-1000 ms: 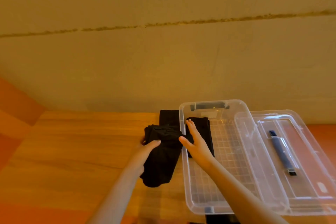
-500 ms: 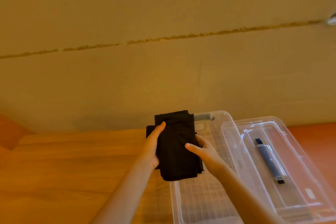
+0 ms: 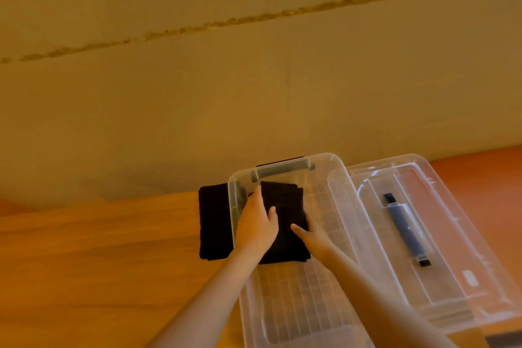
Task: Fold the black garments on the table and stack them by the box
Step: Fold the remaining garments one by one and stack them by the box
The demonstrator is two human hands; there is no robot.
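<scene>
Two bare hands inside a clear rectangular plastic box (image 3: 285, 305), at its far end. Left hand (image 3: 255, 224) laid palm-down on a folded black fabric garment (image 3: 285, 237) that lies on the ribbed floor of the box, fingers nearly straight and reaching toward the far wall, thumb spread across the cloth; a flat, pressing contact rather than a clenched grip. Right hand (image 3: 309, 237) at the right edge of the same garment, thumb on top of the cloth, remaining fingers hidden beyond the hand, so whether this grip is pinching the fabric or only touching it cannot be told. Both forearms entering from the near side, over the box rim.

Just left of the left hand's grip, outside the box wall, a second folded black garment (image 3: 213, 223) flat on the light wooden tabletop (image 3: 99, 263), its right edge touching or tucked against the box; partly seen through the clear wall. Beyond the fingertips, a dark grey handle (image 3: 282, 171) on the far rim of the box.

Right of the right hand's grip, a clear plastic lid (image 3: 423, 234) lying flat, overlapping the right rim of the box, with a dark blue-grey handle bar (image 3: 404, 229) along its middle. Past everything, a plain beige wall (image 3: 254, 79) with a rough horizontal seam.
</scene>
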